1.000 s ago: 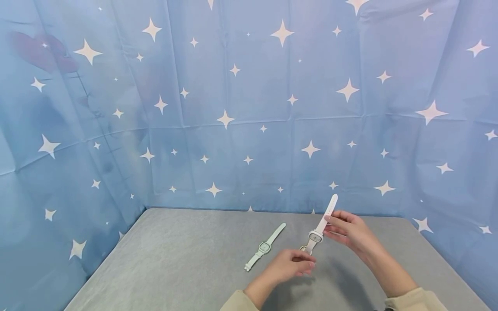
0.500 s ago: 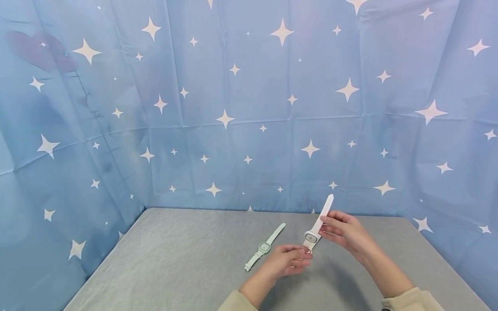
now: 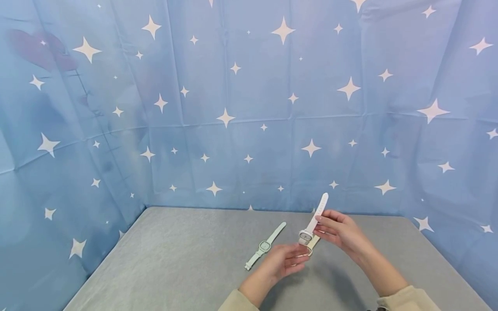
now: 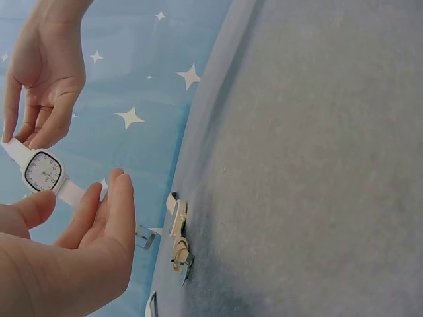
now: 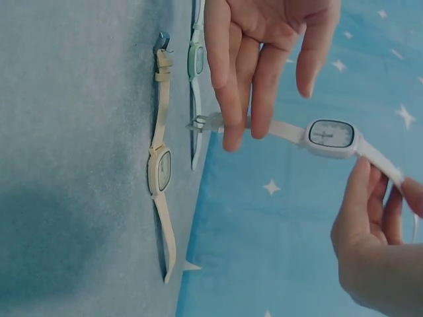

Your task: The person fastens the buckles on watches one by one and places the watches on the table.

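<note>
A white wristwatch (image 3: 305, 236) with a rounded square dial is held up above the table, its strap stretched out. My right hand (image 3: 342, 233) pinches the long strap end between thumb and fingers. Below the dial, my left hand (image 3: 285, 261) touches the buckle-side strap with fairly straight fingers, its thumb standing apart in the right wrist view. There, the metal buckle (image 5: 198, 123) sticks out past those fingers. A cream wristwatch (image 5: 160, 168) lies on the table beneath, partly hidden behind the left hand in the head view.
A mint green wristwatch (image 3: 264, 246) lies flat on the grey cloth-covered table (image 3: 155, 259), left of the hands. Behind the table's far edge hangs a blue curtain (image 3: 249, 95) with white stars, which also runs along both sides.
Both hands have shifted a little left with the white wristwatch. The left hand has turned, its fingers now under the strap, and more of the cream wristwatch shows. The mint watch has stayed put.
</note>
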Available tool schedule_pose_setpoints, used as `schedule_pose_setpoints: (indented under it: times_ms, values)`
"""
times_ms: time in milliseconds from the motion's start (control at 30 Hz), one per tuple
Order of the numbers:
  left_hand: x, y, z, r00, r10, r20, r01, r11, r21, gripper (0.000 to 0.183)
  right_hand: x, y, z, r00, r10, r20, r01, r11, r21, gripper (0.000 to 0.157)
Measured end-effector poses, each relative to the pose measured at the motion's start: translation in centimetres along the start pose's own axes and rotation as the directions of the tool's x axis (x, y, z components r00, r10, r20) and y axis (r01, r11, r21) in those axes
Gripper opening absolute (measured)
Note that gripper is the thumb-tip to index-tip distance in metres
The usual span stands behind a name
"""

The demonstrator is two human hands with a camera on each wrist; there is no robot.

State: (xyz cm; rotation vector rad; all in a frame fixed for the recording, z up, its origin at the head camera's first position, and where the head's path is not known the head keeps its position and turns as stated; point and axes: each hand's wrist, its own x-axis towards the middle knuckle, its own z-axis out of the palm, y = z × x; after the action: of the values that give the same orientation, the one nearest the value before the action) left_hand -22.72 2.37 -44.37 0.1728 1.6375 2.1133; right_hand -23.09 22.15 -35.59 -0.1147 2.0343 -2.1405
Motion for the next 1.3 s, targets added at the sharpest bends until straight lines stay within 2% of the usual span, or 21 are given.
schedule_pose_setpoints:
  times_ms: [167, 400, 667, 833, 1033, 1300]
  values:
    - [0.3, -0.2, -0.1, 1.000, 0.000, 0.015, 0.001, 0.998, -0.059, 0.046, 0.1, 0.0, 0.2, 0.999, 0.000, 0.033, -0.002, 0.999, 0.039, 0.008]
    - [0.4, -0.4, -0.3, 1.000, -0.004, -0.009, 0.002, 0.989, -0.147, 0.040, 0.1, 0.0, 0.4, 0.996, -0.014, 0.091, 0.009, 0.998, 0.054, 0.003]
    - [0.3, -0.2, -0.5, 0.999, -0.023, -0.024, 0.015, 0.953, -0.301, 0.027, 0.2, 0.4, 0.4, 0.985, -0.035, 0.167, 0.021, 0.996, 0.086, 0.004]
    - [0.3, -0.1, -0.6, 0.998, -0.002, -0.065, -0.024, 0.919, -0.394, 0.017, 0.3, 0.7, 0.4, 0.978, -0.047, 0.204, 0.026, 0.995, 0.101, 0.007]
    - [0.3, -0.1, -0.8, 0.989, 0.029, -0.143, -0.095, 0.872, -0.479, 0.014, 0.3, 1.0, 0.5, 0.972, -0.054, 0.230, 0.030, 0.994, 0.106, 0.009]
    - [0.0, 0.2, -1.4, 0.986, 0.070, -0.154, -0.137, 0.867, -0.480, 0.032, 0.3, 1.4, 0.5, 0.963, -0.055, 0.262, 0.021, 0.991, 0.129, 0.012]
